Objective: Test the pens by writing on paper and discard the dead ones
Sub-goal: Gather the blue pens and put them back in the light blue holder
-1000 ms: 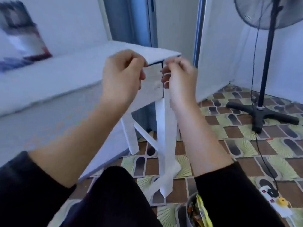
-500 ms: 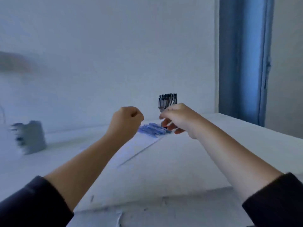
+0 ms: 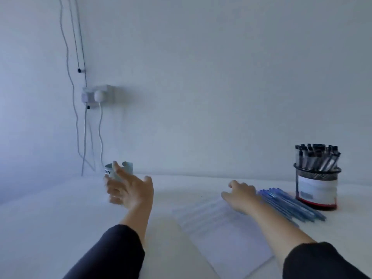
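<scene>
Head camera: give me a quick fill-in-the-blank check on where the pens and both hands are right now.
1. The dark-capped pens stand in a mesh ____ on the table.
2. The loose blue pens lie between that holder and the ____.
3. The right hand rests on the sheet's ____ edge.
4. The left hand holds ____.

Missing words: cup; paper; far; nothing

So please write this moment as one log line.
left hand: open, raised near cup | right hand: open, on paper | blue pens: loose beside pen holder
</scene>
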### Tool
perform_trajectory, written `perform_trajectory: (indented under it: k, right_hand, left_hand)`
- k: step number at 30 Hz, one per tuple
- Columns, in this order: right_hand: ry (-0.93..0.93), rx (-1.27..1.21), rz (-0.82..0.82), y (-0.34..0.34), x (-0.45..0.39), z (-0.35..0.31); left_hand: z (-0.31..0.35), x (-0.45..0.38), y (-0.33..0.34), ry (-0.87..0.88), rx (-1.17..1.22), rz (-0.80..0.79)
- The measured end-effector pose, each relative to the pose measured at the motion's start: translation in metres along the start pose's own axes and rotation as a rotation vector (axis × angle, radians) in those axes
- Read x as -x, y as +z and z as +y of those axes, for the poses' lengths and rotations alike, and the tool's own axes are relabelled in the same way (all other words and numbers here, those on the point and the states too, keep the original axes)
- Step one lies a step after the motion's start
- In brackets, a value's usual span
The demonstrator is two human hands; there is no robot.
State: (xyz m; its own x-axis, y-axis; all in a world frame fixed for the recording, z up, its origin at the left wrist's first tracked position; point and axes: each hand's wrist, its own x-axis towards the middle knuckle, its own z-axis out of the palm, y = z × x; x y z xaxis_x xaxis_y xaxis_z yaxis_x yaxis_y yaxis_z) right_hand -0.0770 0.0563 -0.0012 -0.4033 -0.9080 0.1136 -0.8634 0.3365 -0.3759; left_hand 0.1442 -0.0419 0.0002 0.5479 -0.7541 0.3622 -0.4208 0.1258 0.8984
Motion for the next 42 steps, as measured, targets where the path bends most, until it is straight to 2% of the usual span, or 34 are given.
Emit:
perform_trajectory:
  k: [3,6,10,15,19,23,25,27,29,30,32,34,35,36,39,42]
  right_hand:
    - [-0.074,0.152,-0.025,0.02,-0.006,-0.004]
    - [-0.129,0.158,-0.08,0.023,-0.003,-0.002]
    - [-0.163,0.112,-0.096,0.016,0.0,-0.002]
    - [-0.158,-0.192,-0.105,0.001,0.006,0.002]
    - [0.006,-0.044,0.105,-0.033,0.005,0.028]
    - [0.191,-0.126,0.017,-0.057,0.003,0.068]
    - [0.204,-0.045,-0.045,-0.057,0.004,0.077]
    - [0.195,0.045,-0.1,-0.052,0.003,0.079]
    - [0.176,0.102,-0.131,-0.05,0.0,0.078]
    - [0.161,0.114,-0.135,-0.05,0.0,0.077]
    - [0.129,0.127,-0.13,-0.053,0.002,0.075]
    - [0.129,0.133,-0.114,-0.054,0.004,0.078]
    - [0.139,0.137,-0.117,-0.055,0.005,0.079]
    - [0.156,0.149,-0.123,-0.056,0.006,0.079]
    - [0.213,0.214,-0.138,-0.063,0.012,0.079]
    - [0.226,0.25,-0.179,-0.069,0.015,0.081]
  left_hand:
    - [-0.024,-0.033,-0.002,-0.124,-0.033,-0.015]
    - [-0.033,-0.055,-0.001,-0.189,-0.093,-0.093]
    - [-0.029,-0.046,0.005,-0.104,-0.026,-0.178]
    - [0.024,0.02,0.025,0.017,0.136,-0.425]
    - [0.051,0.084,0.034,0.016,0.246,-0.669]
    - [0.053,0.12,0.035,0.086,0.177,-0.765]
    - [0.049,0.124,0.033,0.119,0.19,-0.766]
    - [0.05,0.125,0.027,0.144,0.159,-0.701]
    - [0.055,0.129,0.019,0.28,0.064,-0.536]
    - [0.057,0.132,0.015,0.411,0.058,-0.447]
    - [0.061,0.141,0.009,0.774,0.162,-0.307]
    - [0.063,0.153,0.011,1.104,0.237,-0.295]
    - [0.066,0.161,0.011,1.203,0.176,-0.379]
    - [0.071,0.169,0.011,1.211,0.032,-0.522]
    - [0.085,0.188,0.025,0.936,-0.539,-0.856]
    - [0.095,0.201,0.047,0.784,-0.658,-0.928]
